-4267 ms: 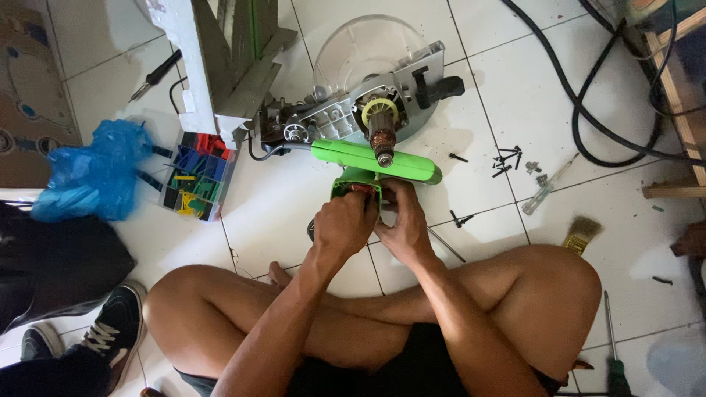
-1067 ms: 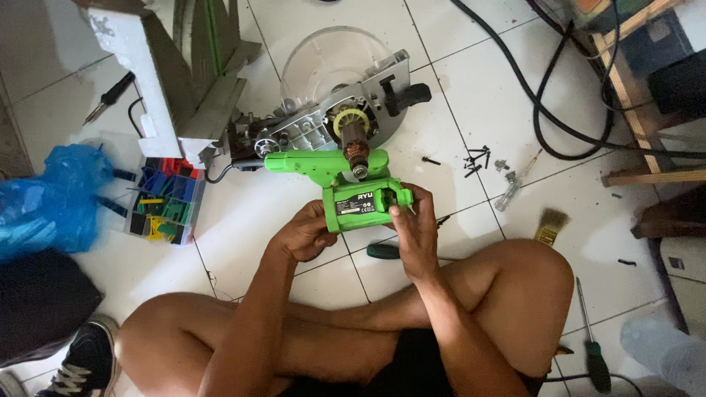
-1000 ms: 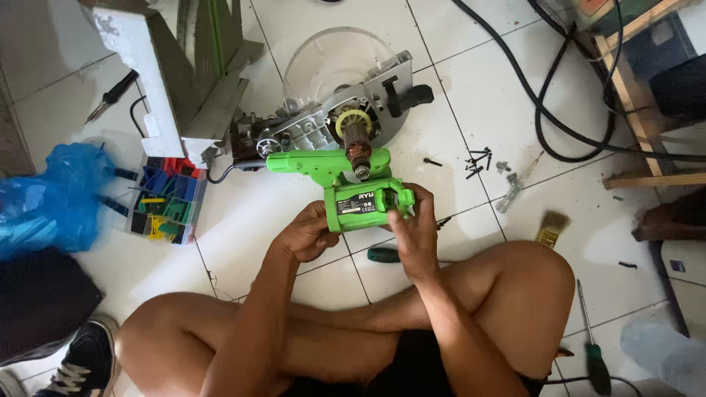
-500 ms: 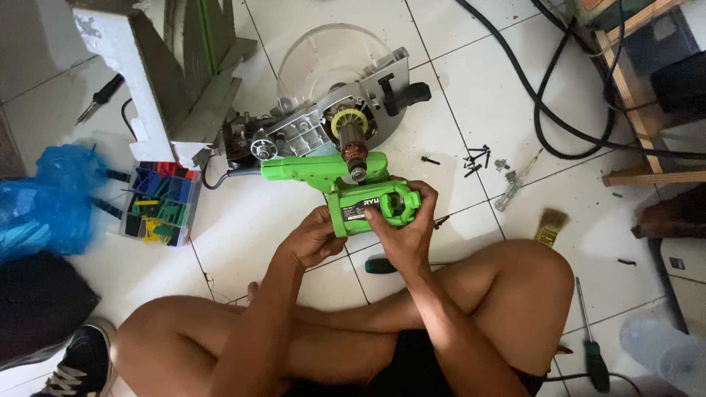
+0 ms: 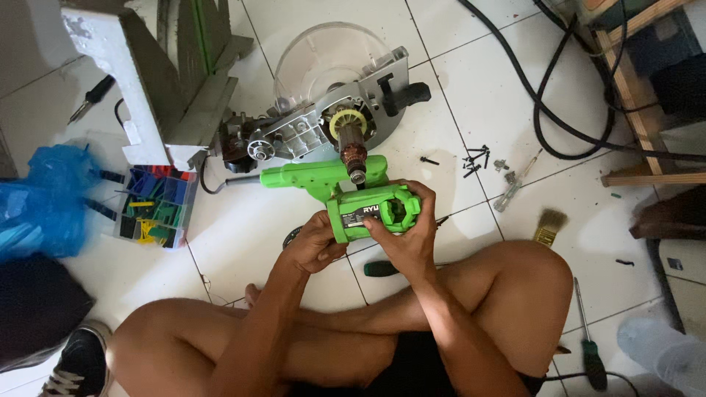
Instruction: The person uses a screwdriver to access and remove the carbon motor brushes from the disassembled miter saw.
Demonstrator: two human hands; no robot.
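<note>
Green motor housing (image 5: 371, 213) gripped at frame centre.
Housing is clasped by left hand (image 5: 312, 246) and right hand (image 5: 404, 235), fingers clenched around it, steadied against the armature (image 5: 353, 156).

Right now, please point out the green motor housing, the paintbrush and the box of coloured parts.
green motor housing (image 5: 373, 213), head view, on its top face.
paintbrush (image 5: 548, 226), head view, on its bristles.
box of coloured parts (image 5: 156, 209), head view, on its middle compartments.

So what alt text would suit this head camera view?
Seated cross-legged on a white tiled floor, a person grips a green motor housing with left hand and right hand, before a dismantled saw; loose screws lie nearby.
</note>
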